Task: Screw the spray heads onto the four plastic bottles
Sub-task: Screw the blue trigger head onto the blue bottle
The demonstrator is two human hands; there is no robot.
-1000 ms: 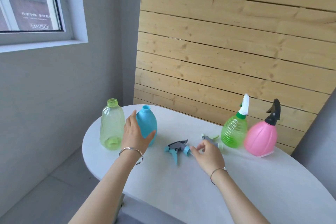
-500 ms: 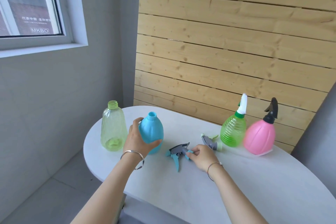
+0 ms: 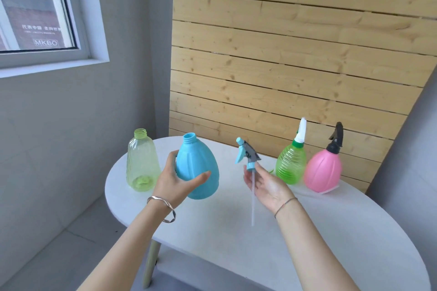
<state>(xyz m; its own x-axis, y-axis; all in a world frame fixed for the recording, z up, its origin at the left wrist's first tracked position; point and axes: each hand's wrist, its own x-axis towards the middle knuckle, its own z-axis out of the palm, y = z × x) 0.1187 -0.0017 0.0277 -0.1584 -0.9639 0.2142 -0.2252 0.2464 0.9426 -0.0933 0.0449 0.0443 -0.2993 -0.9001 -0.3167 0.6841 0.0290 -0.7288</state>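
Blue bottle [image 3: 198, 169] and spray head [image 3: 247, 154] lifted off white table [image 3: 307, 227], wood-slat wall [image 3: 295, 49]

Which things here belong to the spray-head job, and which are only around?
Belong to the job:
- blue bottle, held in left hand
- blue-grey spray head, held by right hand
- yellow-green bottle, no head yet
- green ribbed bottle and pink bottle, heads already on

Only around:
- white table
- window
- wooden wall
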